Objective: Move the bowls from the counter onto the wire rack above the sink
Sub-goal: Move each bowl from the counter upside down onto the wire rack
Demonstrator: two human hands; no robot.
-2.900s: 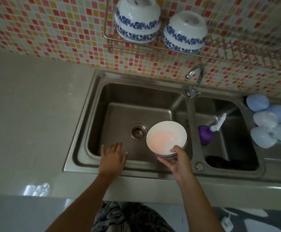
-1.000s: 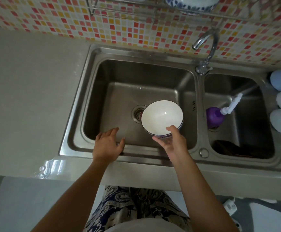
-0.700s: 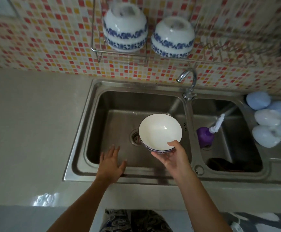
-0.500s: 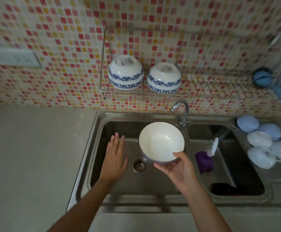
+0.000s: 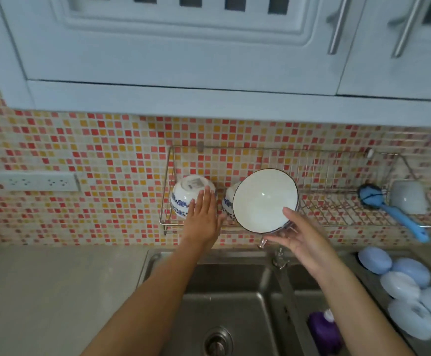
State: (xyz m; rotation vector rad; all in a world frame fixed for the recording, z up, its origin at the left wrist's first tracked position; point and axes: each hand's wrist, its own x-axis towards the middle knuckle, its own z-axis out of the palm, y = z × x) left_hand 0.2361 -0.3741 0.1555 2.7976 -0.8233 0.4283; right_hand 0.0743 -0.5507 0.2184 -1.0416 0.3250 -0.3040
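The right hand (image 5: pixel 302 240) grasped a white bowl (image 5: pixel 265 200) at its lower rim, thumb on the inner face and fingers behind the outer wall. The bowl was tilted, its opening facing the camera, and was held in front of the wire rack (image 5: pixel 337 211) fixed to the tiled wall (image 5: pixel 93 155).

The left hand (image 5: pixel 203 219) was released, fingers straight and together, just left of the held bowl. Its fingertips lay over the lower right side of an inverted blue-patterned bowl (image 5: pixel 187 191) at the left end of the rack; actual contact could not be confirmed. A second inverted bowl (image 5: pixel 228 201) stood on the rack between the two hands, mostly hidden behind the held bowl.

Farther right of the right-hand grip, a blue brush (image 5: pixel 391 213) lay across the rack with its handle overhanging the front edge, beside a pale cup (image 5: pixel 408 200).

Below both hands sat the double sink (image 5: pixel 235 299), with the tap (image 5: pixel 277 255) partly hidden under the right hand. A purple bottle (image 5: pixel 323 331) lay in the right basin. Several pale blue lids (image 5: pixel 404 286) lay right of the sink. The bench (image 5: pixel 55 299) extended to the left.
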